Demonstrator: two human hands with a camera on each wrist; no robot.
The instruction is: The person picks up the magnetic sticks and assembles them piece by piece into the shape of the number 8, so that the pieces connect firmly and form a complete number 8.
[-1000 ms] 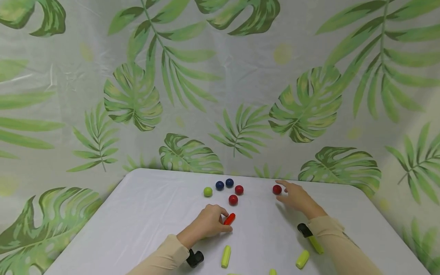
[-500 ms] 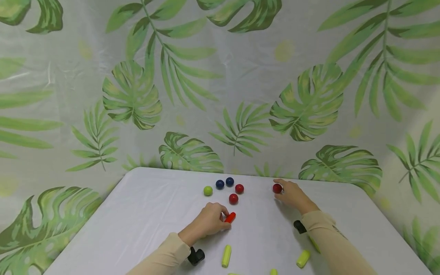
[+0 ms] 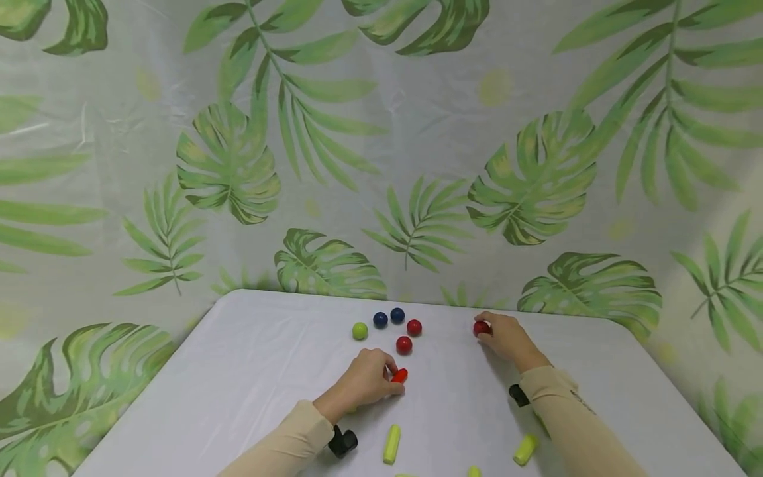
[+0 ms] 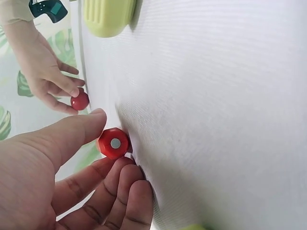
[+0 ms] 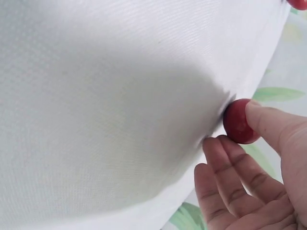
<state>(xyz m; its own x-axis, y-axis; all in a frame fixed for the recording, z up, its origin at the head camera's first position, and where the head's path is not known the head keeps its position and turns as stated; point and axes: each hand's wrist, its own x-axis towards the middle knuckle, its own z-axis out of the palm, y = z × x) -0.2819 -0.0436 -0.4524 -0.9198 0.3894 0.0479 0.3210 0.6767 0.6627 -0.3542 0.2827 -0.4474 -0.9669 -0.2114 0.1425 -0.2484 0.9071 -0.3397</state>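
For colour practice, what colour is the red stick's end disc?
Pale grey disc, clearest in the left wrist view.

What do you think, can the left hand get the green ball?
Probably yes. The left hand is close to the green ball and nothing shows between them on the table. But its fingers are around a red stick, so it might have to let go first.

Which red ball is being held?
The rightmost red ball in the head view, pinched by the right hand. The other two red balls lie untouched near the blue balls.
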